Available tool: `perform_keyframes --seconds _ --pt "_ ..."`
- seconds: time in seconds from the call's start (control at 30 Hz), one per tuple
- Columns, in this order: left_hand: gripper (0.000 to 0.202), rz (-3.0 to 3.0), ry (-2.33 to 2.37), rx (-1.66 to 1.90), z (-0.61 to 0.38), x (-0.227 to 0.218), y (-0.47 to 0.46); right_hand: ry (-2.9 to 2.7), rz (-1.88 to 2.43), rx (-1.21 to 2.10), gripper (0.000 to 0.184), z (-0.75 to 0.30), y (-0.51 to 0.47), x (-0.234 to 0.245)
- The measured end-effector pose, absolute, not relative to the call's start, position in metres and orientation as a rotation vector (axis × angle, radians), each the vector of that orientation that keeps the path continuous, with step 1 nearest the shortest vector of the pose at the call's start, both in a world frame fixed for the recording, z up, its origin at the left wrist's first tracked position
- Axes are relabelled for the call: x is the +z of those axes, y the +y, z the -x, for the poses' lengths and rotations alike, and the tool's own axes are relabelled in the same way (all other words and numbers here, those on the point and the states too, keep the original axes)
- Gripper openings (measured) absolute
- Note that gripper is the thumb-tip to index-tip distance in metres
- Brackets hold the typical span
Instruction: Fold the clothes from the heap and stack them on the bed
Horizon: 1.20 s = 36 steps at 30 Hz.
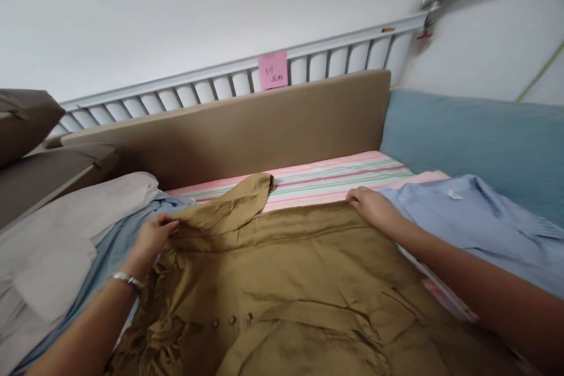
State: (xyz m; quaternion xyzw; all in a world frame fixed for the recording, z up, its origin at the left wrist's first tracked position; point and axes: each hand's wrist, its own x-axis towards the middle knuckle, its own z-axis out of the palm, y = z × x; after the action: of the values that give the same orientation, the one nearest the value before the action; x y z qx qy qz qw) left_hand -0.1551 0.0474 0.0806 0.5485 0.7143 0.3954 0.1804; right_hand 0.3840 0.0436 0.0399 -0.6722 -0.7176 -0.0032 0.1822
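A mustard-brown buttoned shirt lies spread out on a bed with a pink-and-green striped sheet. My left hand pinches the shirt's left far edge, near a sleeve that flops toward the headboard; a silver bracelet sits on that wrist. My right hand grips the shirt's far right corner, fingers curled over the cloth. Both arms reach forward over the garment.
A light blue shirt lies to the right, a beige garment over a blue one to the left. A tan padded board and white slatted rail with a pink sticky note stand behind. Brown cushions are stacked at far left.
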Motion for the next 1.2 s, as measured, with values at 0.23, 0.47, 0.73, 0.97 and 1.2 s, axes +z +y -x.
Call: perform_keyframes --seconds 0.23,0.47,0.73,0.97,1.2 --pt "0.027 -1.551 1.957 1.140 0.169 0.072 -0.009 -2.027 1.825 -0.024 0.018 -0.402 -0.006 0.017" --pt "0.031 -1.725 1.955 1.029 0.180 0.050 -0.053 -2.067 1.846 0.017 0.020 -0.409 -0.033 0.002" --pt "0.029 -2.028 2.302 0.561 0.159 0.022 -0.078 -2.259 2.080 0.101 0.024 -0.375 -0.041 0.020" --pt "0.037 -1.993 2.171 1.133 0.121 0.023 -0.082 -2.266 1.905 0.081 0.025 -0.262 0.024 0.065" --pt "0.029 -1.451 2.050 1.684 0.144 0.037 -0.076 -2.061 1.930 0.206 0.047 -0.193 0.133 0.021"
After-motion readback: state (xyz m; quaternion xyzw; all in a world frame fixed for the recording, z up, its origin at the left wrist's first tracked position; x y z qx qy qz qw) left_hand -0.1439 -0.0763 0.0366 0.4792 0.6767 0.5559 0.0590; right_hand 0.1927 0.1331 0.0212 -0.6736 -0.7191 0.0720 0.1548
